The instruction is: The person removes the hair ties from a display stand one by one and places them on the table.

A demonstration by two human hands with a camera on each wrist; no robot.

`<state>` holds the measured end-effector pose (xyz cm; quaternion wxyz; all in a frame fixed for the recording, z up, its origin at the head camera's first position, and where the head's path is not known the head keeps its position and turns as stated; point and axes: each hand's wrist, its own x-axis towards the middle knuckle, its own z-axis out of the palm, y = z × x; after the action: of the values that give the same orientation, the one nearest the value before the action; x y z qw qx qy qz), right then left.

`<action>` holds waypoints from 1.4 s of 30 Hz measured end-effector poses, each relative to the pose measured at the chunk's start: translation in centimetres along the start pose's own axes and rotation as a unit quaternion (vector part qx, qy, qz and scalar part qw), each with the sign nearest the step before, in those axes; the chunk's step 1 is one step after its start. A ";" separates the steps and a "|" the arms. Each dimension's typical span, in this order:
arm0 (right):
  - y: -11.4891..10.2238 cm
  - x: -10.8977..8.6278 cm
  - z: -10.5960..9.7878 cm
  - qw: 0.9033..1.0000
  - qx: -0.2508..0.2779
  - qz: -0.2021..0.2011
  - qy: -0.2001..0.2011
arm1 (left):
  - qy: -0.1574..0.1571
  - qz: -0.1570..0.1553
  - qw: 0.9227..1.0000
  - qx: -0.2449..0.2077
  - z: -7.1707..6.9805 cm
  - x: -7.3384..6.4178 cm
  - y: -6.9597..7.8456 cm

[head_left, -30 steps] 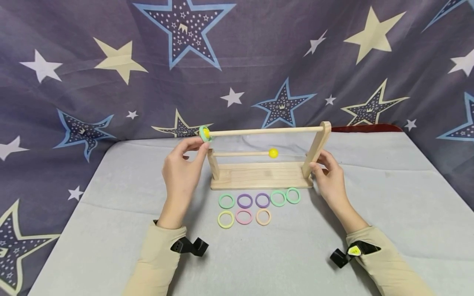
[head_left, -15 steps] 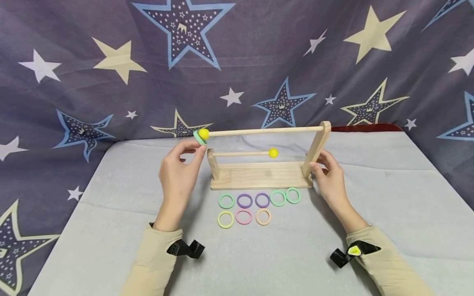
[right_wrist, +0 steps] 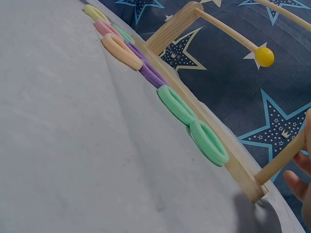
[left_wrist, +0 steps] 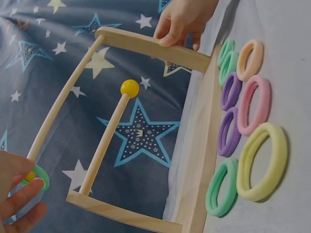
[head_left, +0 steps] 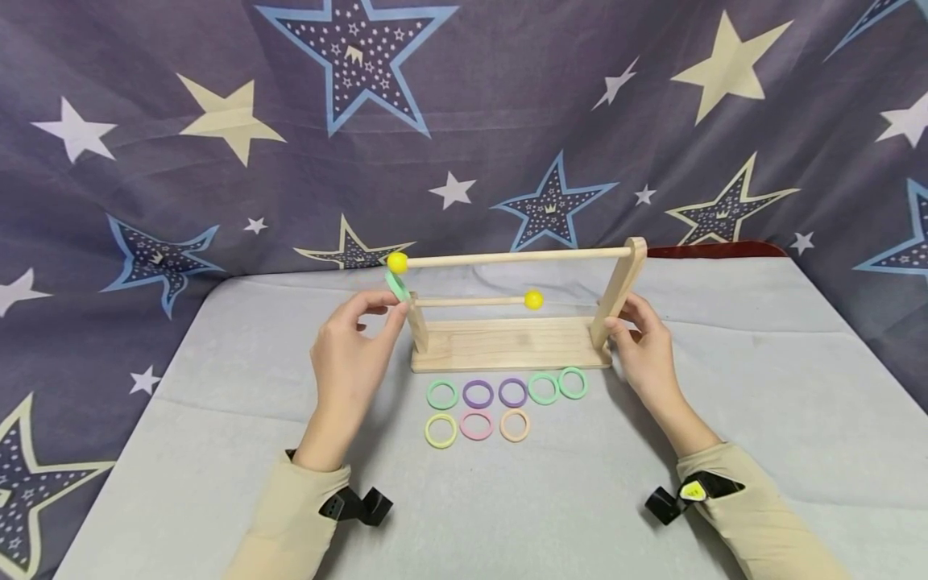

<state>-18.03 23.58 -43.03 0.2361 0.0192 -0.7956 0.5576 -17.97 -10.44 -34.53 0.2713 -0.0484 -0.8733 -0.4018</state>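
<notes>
My left hand point(head_left: 351, 346) pinches a green ring point(head_left: 396, 287) between thumb and fingers. In the head view the ring is just below the yellow ball point(head_left: 397, 263) on the upper rod's left end; in the left wrist view it overlaps that ball. The upper rod point(head_left: 515, 258) reaches left from the tall right post point(head_left: 620, 290) of a wooden stand. My right hand point(head_left: 644, 342) grips this post low down. From the short left post, a lower rod point(head_left: 471, 302) runs right to another yellow ball point(head_left: 533, 300). Neither rod bears a ring.
Several rings lie in two rows before the stand's base point(head_left: 511, 342): green point(head_left: 442, 382), purple, yellow point(head_left: 441, 446), pink point(head_left: 477, 438) and peach point(head_left: 515, 441). A grey cloth point(head_left: 551, 515) covers the table. A star-patterned curtain point(head_left: 493, 97) hangs behind.
My left hand has drawn the green ring leftward off the upper rod's ball, then lowered it below the ball. The right hand keeps its grip on the post.
</notes>
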 end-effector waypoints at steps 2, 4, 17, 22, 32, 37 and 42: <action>0.0 0.0 0.0 1.000 -0.001 0.001 0.000 | -0.003 0.001 1.000 0.002 0.0 -0.2 0.0; 0.0 0.0 0.0 1.000 -0.003 0.002 -0.001 | -0.005 0.003 1.000 0.003 -0.1 -0.4 0.1; -0.2 -0.1 0.0 1.000 0.006 -0.002 -0.001 | -0.019 0.048 0.999 0.014 0.5 -1.9 0.6; -0.1 -0.1 -0.1 1.000 0.004 -0.005 0.001 | -0.050 0.073 0.996 0.017 1.0 -2.4 0.8; 0.1 0.0 -0.1 1.000 0.003 -0.003 0.001 | -0.102 0.084 0.991 0.014 1.9 -3.0 1.2; 0.0 0.0 0.0 1.000 0.004 -0.003 0.002 | -0.119 0.093 0.988 0.013 2.3 -3.4 1.4; -0.1 0.0 -0.1 1.000 0.006 -0.002 0.001 | -0.147 0.089 0.985 0.016 3.0 -3.9 1.8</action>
<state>-18.01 23.61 -42.92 0.2381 0.0212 -0.7919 0.5620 -15.42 -6.54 -36.92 0.1751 -0.1798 -0.9023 -0.3505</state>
